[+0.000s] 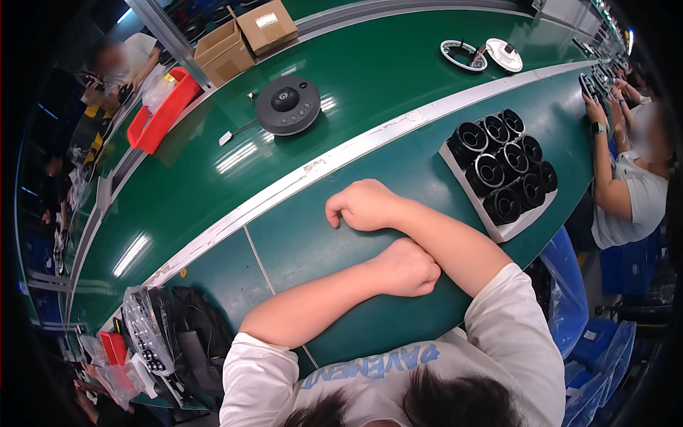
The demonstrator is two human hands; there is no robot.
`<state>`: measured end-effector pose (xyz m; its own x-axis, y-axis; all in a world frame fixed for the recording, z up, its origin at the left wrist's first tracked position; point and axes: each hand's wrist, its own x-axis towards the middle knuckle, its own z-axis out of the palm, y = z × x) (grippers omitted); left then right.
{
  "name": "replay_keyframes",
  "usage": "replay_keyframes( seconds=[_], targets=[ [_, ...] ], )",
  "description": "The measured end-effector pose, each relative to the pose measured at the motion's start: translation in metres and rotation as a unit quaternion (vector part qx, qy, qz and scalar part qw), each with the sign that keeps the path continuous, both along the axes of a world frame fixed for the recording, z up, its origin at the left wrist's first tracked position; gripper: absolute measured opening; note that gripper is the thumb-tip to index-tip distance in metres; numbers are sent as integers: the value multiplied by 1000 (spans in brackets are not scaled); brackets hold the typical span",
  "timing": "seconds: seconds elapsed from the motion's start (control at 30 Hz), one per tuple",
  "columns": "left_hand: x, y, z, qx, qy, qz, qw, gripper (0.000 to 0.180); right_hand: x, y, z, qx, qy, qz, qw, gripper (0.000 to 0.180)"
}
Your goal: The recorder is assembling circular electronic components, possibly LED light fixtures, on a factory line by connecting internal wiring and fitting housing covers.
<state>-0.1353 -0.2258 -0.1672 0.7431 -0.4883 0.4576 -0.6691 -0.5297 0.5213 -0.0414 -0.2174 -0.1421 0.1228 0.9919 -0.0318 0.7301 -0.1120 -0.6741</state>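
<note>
Both forearms lie crossed on the green tabletop (341, 320) in front of me. My left hand (407, 269) is curled into a loose fist, resting close against my right forearm; no object shows in it. A little farther off, my right hand (366, 205) lies with its fingers bent inward, its palm side hidden and nothing visible held. Nearest on the right stands a shallow white tray (514, 229) bearing several black ring-shaped parts (489, 171). Beyond the pale divider strip (313, 169), a dark grey round device (287, 105) with a central dome sits on a green surface, a short cable beside it.
At the far right lie a white ring (464, 55) and a white round cover (504, 55). Cardboard boxes (224, 53) and a red bin (163, 112) stand at the far left. A black bag (196, 334) lies at left. Another person (629, 171) works at right.
</note>
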Motion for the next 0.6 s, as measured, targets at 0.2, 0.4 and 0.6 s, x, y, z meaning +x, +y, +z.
replay_keyframes(
  seconds=[0.2,0.4,0.6],
  targets=[
    [1,0,0,3,-10,0,1000,11,0,-1,2,1,3,2,1000,24],
    [1,1,-1,4,-11,2,1000,11,1,0,0,-4,1,0,1000,26],
    [0,2,-1,4,-9,-4,1000,10,1,1,-4,17,3,1,1000,26]
  ],
)
